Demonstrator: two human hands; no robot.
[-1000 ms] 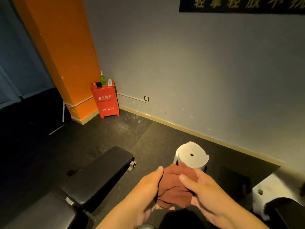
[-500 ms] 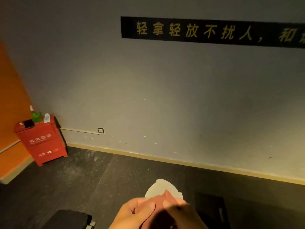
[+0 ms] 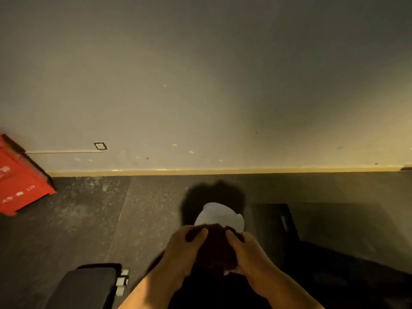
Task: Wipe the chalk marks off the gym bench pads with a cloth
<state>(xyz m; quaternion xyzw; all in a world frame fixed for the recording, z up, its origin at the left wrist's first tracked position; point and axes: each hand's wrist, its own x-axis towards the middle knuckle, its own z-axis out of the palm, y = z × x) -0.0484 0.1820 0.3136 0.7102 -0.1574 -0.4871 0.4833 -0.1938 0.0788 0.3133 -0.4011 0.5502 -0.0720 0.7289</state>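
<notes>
A dark reddish-brown cloth (image 3: pixel 217 248) is bunched between both my hands, low in the middle of the view. My left hand (image 3: pixel 182 253) grips its left side with curled fingers. My right hand (image 3: pixel 249 255) grips its right side the same way. The end of a black bench pad (image 3: pixel 89 284) shows at the bottom left, apart from both hands. I cannot make out chalk marks on it.
A white round stool (image 3: pixel 219 216) stands just beyond the cloth, with a dark shadow around it. A red box (image 3: pixel 20 181) sits at the left by the grey wall. A black flat box (image 3: pixel 276 221) lies to the right on the dark rubber floor.
The view swung right and then tipped down again; the wall sign left the frame. Both hands kept hold of the cloth and now clutch it more tightly.
</notes>
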